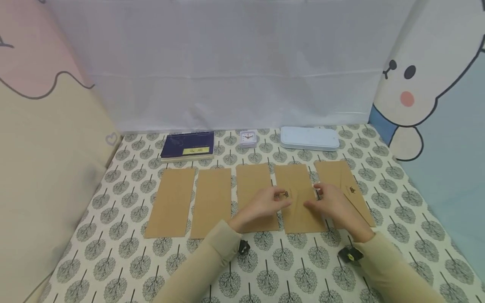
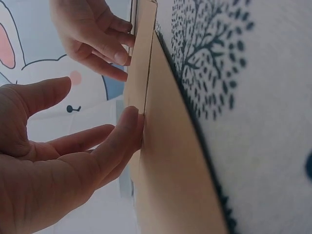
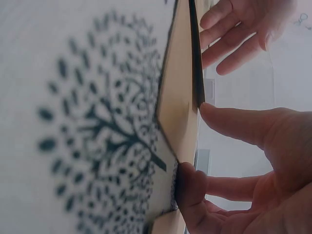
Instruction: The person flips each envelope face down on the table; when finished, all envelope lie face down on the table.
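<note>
Several flat brown kraft-paper rectangles lie in a row on the patterned cloth. My hands are over the second one from the right, a brown rectangle [image 1: 308, 221] with a small dark print near its left edge. My left hand [image 1: 265, 203] is at that left edge, fingers loosely bent, fingertips touching the brown surface in the left wrist view. At its right side, my right hand [image 1: 335, 205] has thumb and fingers spread; its thumb [image 3: 234, 122] touches a raised brown edge. The rightmost rectangle [image 1: 335, 172], partly behind the right hand, bears a similar print.
Left of the hands lie more brown rectangles [image 1: 170, 204]. Along the back stand a dark blue book [image 1: 187, 143] with a yellow label, a small pale square clock [image 1: 248, 138] and a light blue case [image 1: 310, 138]. White and printed curtains hang behind and at both sides.
</note>
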A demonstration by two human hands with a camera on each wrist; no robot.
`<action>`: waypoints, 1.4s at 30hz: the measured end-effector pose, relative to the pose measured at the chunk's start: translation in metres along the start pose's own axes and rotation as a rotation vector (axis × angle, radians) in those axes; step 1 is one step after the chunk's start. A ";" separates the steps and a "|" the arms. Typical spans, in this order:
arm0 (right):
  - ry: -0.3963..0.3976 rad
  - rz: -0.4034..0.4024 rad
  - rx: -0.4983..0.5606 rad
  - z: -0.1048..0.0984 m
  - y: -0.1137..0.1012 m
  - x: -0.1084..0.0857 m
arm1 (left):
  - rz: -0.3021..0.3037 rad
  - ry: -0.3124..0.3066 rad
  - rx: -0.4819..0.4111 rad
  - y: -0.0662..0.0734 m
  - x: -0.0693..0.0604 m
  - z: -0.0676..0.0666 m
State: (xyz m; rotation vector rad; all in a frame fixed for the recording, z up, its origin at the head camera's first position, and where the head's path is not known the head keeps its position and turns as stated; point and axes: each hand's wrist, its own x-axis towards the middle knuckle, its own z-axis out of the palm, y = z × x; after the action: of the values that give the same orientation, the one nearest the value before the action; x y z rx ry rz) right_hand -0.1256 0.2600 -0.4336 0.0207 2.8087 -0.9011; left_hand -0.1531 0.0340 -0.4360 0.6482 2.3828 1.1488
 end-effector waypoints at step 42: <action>-0.232 -0.158 0.699 -0.018 0.022 0.002 | 0.035 -0.009 -0.019 0.004 0.002 0.005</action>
State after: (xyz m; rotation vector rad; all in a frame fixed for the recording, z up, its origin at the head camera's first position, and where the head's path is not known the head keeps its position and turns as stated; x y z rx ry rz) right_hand -0.1291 0.2885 -0.4324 -0.1949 2.1793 -1.7453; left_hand -0.1509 0.0398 -0.4361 0.6905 2.3593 1.1790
